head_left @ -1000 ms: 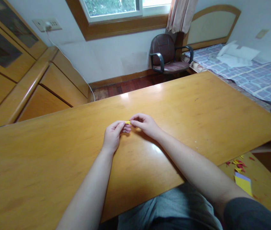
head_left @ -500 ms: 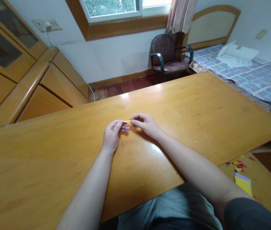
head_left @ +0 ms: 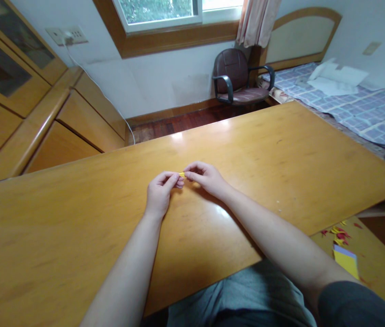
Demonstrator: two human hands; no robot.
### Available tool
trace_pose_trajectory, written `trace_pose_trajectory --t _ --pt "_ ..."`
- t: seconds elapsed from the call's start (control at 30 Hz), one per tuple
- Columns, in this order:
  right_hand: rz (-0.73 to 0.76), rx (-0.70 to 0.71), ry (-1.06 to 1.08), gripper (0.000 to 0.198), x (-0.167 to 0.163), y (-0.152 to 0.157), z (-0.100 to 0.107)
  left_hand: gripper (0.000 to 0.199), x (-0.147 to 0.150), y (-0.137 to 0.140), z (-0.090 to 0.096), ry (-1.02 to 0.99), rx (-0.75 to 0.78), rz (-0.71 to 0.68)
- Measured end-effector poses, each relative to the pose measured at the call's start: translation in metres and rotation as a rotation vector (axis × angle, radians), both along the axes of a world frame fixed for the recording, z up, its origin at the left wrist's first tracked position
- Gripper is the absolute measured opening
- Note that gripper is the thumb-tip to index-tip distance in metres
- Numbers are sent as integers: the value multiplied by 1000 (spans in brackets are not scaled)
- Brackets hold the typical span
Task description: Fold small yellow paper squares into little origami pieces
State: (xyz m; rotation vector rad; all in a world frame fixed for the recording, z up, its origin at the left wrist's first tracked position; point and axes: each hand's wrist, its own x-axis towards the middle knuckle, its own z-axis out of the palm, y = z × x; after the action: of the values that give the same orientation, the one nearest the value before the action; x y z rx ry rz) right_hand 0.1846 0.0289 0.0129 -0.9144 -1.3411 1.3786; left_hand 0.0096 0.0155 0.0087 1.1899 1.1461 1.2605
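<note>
A small piece of folded yellow paper (head_left: 182, 174) is pinched between my two hands, just above the wooden table (head_left: 76, 227). My left hand (head_left: 161, 190) grips its left end between thumb and fingers. The right end is in the fingertips of my right hand (head_left: 205, 178). Most of the paper is covered by my fingers, so its exact folded shape cannot be made out.
On a lower surface at right lie several small red and yellow folded paper pieces (head_left: 340, 235) beside a stack of yellow paper (head_left: 346, 263). Beyond the table stand a brown armchair (head_left: 232, 75), a bed (head_left: 356, 109) and a wooden cabinet (head_left: 72, 122).
My left thumb and fingers have shifted right along the yellow paper, closer to my right hand, so less of it shows. My right hand has barely moved.
</note>
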Motion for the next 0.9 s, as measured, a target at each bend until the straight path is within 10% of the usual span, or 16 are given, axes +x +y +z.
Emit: trace_pose_trajectory --t 0.9 --pt "-16 -11 39 20 0 2 -1 27 3 1 0 16 -46 -32"
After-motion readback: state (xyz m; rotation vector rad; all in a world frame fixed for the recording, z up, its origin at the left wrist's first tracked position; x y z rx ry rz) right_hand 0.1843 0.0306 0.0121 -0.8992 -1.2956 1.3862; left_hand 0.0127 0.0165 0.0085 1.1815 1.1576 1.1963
